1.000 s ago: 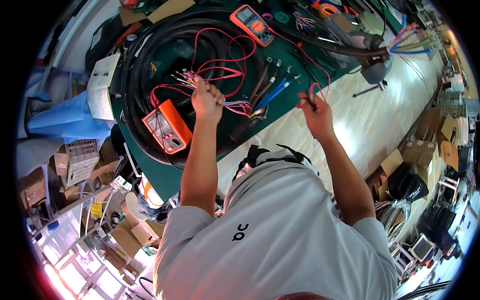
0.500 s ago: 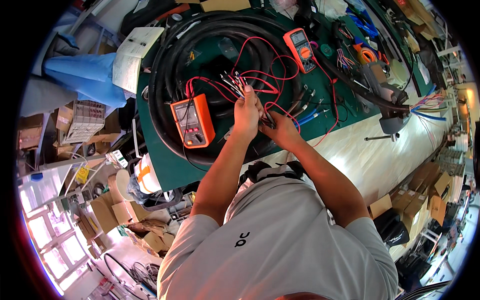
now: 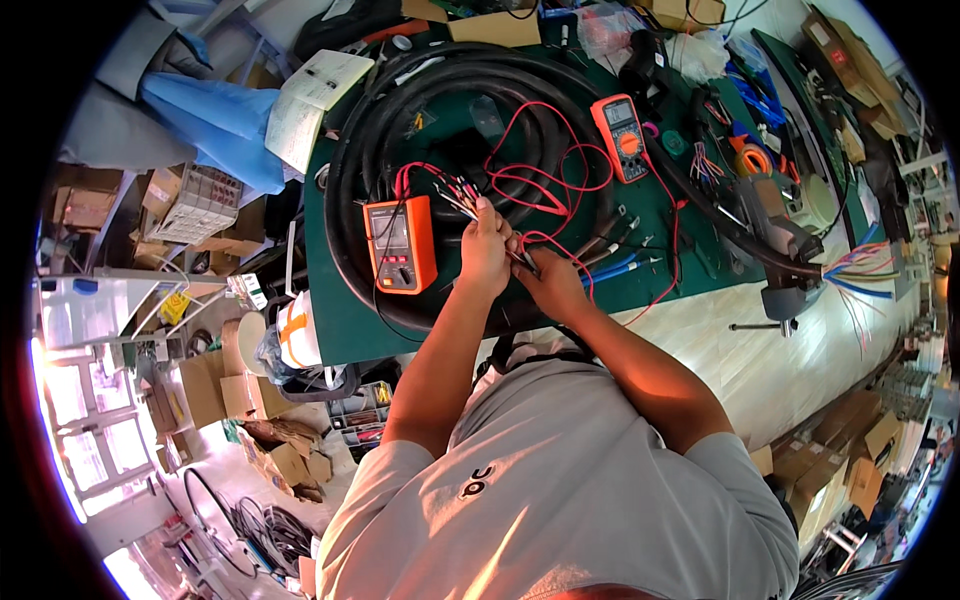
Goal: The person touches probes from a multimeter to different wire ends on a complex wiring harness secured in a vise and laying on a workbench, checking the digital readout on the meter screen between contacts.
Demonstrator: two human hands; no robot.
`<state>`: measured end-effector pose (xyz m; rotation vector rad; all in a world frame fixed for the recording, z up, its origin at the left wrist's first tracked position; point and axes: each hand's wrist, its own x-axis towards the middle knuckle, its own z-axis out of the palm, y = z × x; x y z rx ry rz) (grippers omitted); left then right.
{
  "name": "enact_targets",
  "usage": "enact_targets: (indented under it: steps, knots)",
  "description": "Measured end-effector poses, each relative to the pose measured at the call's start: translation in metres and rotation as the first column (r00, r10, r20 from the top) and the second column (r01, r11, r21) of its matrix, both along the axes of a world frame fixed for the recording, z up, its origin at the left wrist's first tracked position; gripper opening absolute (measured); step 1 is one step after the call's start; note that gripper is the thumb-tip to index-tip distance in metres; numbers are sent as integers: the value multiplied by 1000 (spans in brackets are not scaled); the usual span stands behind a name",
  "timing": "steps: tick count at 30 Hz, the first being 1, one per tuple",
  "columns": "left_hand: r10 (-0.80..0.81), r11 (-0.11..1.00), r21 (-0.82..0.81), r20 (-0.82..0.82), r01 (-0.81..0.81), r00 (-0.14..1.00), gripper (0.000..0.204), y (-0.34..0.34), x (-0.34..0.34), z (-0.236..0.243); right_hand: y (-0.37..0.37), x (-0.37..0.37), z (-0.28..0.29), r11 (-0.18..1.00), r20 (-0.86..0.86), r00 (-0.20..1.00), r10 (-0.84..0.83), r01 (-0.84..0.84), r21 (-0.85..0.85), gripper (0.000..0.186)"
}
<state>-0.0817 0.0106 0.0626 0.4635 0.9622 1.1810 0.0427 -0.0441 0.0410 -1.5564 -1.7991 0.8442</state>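
Covering table (image 3: 350, 343): coiled black cable (image 3: 345, 200), boxy orange meter (image 3: 402, 245) overlapping its left side.
Left hand (image 3: 487, 252): your fist closed round the wires (image 3: 463, 196), thumb up.
Right hand (image 3: 552, 284): your fingers pinched on a dark piece (image 3: 528, 262), probably a probe.
Wires: ends fanned above your left fist; seemingly mid-test, next move calling for one end singled out.
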Motion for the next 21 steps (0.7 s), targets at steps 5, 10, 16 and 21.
enact_targets:
  steps: [5, 10, 16, 21]
  knots:
    - [30, 993, 121, -278, 4, 960, 47, -13, -16, 17, -3, -10, -11, 985, 155, 986, -60, 33, 172, 22]
    - [588, 808, 580, -806, 107, -73, 57, -28, -101, 19, -1, -7, -12, 988, 266, 962, -65, 25, 150, 20]
    - [-13, 998, -34, -932, -52, 363, 70, -13, -177, -15, -3, -7, -13, 978, 203, 977, -73, 30, 206, 20]
    - [-350, 932, -300, -581, 206, 735, 45, 6, -184, -1, -2, -6, -14, 973, 174, 979, -109, 69, 221, 23]
